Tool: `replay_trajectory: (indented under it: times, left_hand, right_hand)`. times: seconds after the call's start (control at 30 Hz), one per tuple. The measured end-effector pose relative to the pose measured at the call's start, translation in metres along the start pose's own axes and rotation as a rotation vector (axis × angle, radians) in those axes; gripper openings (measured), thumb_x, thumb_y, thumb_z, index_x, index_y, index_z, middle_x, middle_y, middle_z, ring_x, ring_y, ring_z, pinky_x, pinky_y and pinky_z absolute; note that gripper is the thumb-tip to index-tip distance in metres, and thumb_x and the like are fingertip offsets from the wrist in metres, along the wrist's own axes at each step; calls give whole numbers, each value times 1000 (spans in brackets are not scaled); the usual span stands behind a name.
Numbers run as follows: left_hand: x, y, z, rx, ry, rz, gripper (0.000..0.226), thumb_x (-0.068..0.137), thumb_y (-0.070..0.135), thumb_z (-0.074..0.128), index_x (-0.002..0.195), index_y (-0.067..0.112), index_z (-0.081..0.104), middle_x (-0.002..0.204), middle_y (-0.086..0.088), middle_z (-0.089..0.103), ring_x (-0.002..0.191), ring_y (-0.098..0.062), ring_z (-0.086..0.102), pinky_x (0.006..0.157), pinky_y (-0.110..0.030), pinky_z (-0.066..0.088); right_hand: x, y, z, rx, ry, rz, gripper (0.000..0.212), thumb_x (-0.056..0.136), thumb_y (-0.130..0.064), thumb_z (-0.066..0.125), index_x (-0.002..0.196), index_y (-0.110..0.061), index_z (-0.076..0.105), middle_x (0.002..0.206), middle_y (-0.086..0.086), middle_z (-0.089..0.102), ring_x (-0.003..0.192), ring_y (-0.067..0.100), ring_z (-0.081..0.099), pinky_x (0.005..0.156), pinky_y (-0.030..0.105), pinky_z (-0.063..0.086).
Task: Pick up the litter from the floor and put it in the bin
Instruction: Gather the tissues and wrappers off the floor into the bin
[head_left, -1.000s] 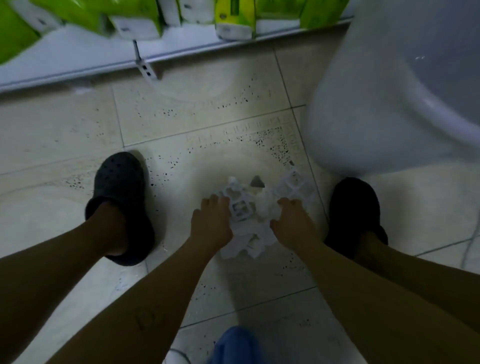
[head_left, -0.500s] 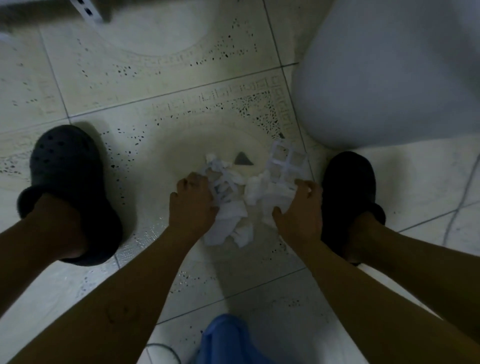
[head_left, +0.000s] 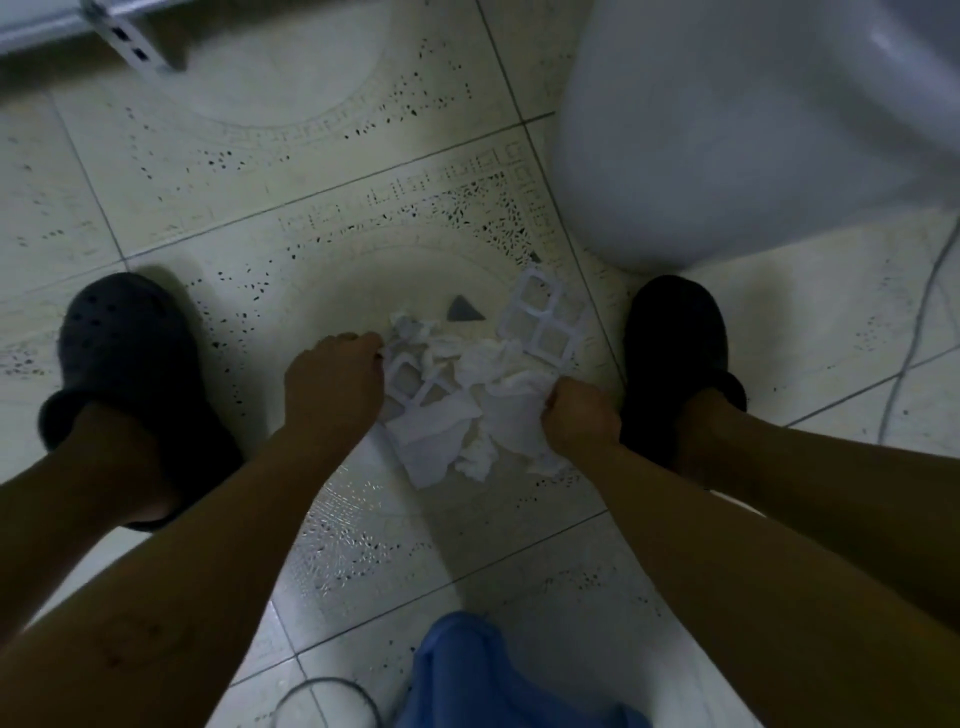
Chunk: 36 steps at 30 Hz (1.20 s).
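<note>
A heap of white litter (head_left: 467, 405) lies on the tiled floor between my feet: crumpled paper and white plastic grid pieces, one grid (head_left: 543, 325) at its far right. My left hand (head_left: 332, 384) grips the heap's left edge, fingers curled on a grid piece. My right hand (head_left: 579, 421) grips crumpled paper at the right edge. A small grey triangular scrap (head_left: 464, 310) lies just beyond the heap. The big pale bin (head_left: 727, 130) stands at the upper right, close to my right foot.
My dark clogs stand either side of the heap, the left one (head_left: 124, 353) and the right one (head_left: 675, 343). A shelf base with a metal bracket (head_left: 130, 41) runs along the top left. A thin cable (head_left: 914, 322) lies on the floor at right.
Both hands have closed in on the heap and bunched the paper and grids together. The camera has tipped down and nearer, so the shelf has slid out of view.
</note>
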<state>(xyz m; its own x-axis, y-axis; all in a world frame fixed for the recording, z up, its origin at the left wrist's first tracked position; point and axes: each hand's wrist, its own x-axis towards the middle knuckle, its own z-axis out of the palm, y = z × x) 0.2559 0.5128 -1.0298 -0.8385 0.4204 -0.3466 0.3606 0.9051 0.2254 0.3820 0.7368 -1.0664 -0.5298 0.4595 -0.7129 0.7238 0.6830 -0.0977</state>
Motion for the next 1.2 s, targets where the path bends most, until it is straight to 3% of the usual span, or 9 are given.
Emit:
replay_trajectory:
  times: [0.2, 0.3, 0.37, 0.47, 0.57, 0.67, 0.83, 1.1, 1.2]
  left_hand:
    - [-5, 11, -38, 53, 31, 12, 16, 91, 17, 48, 90, 10, 62, 76, -11, 64, 58, -23, 47, 53, -27, 37]
    - [-15, 20, -68, 86, 46, 16, 16, 90, 16, 47, 91, 10, 62, 72, -12, 63, 56, -25, 51, 52, -27, 39]
    - [-25, 27, -89, 84, 29, 19, 17, 91, 17, 45, 93, 10, 60, 76, -13, 63, 62, -29, 56, 55, -30, 42]
    - [-42, 38, -122, 89, 30, 18, 19, 93, 22, 41, 94, 14, 59, 83, -12, 64, 67, -29, 56, 58, -31, 43]
    - [-60, 52, -155, -15, 21, -8, 25, 95, 26, 41, 94, 11, 62, 86, -14, 67, 73, -31, 61, 62, -31, 48]
    - [-75, 67, -187, -196, 39, -15, 25, 93, 23, 43, 95, 10, 64, 85, -15, 70, 75, -32, 66, 69, -36, 56]
    - [-95, 106, -236, -345, 142, 47, 35, 87, 12, 43, 110, 18, 69, 90, -15, 73, 73, -31, 68, 69, -37, 59]
    - [-85, 178, -282, -342, 224, 150, 38, 87, 16, 39, 107, 29, 68, 86, -8, 74, 73, -25, 68, 70, -35, 57]
    - [-66, 205, -295, -227, 338, 208, 24, 86, 21, 46, 91, 24, 69, 77, -7, 71, 72, -28, 66, 64, -34, 53]
  right_hand:
    - [-24, 0, -22, 120, -133, -32, 21, 89, -25, 56, 79, -6, 55, 91, 12, 58, 89, 26, 58, 67, 26, 39]
    - [-46, -7, -40, 272, -249, -41, 32, 88, -19, 59, 62, -13, 41, 83, 15, 60, 85, 29, 62, 73, 39, 54]
    - [-62, -13, -58, 337, -235, -64, 21, 87, -13, 59, 71, -9, 47, 97, 25, 65, 90, 38, 66, 79, 51, 56]
    - [-87, -21, -92, 420, -106, -155, 5, 89, -8, 54, 84, -8, 54, 97, 22, 66, 84, 36, 67, 76, 50, 58]
    - [-116, -31, -131, 516, -52, -227, 23, 91, -1, 46, 80, -11, 64, 89, 14, 65, 73, 32, 67, 72, 44, 60]
    - [-146, -38, -174, 520, 10, -325, 25, 91, 4, 44, 95, 1, 69, 98, 20, 66, 80, 35, 66, 69, 38, 58]
    - [-198, -34, -249, 510, 123, -461, 23, 88, -6, 54, 102, 2, 70, 97, 22, 71, 83, 31, 71, 79, 44, 59]
    - [-232, 8, -348, 649, 349, -519, 24, 90, -9, 51, 103, -2, 69, 88, 14, 68, 67, 17, 65, 62, 28, 55]
    - [-212, 28, -360, 741, 472, -495, 24, 91, -12, 52, 107, -6, 69, 93, 9, 69, 78, 20, 66, 75, 33, 56]
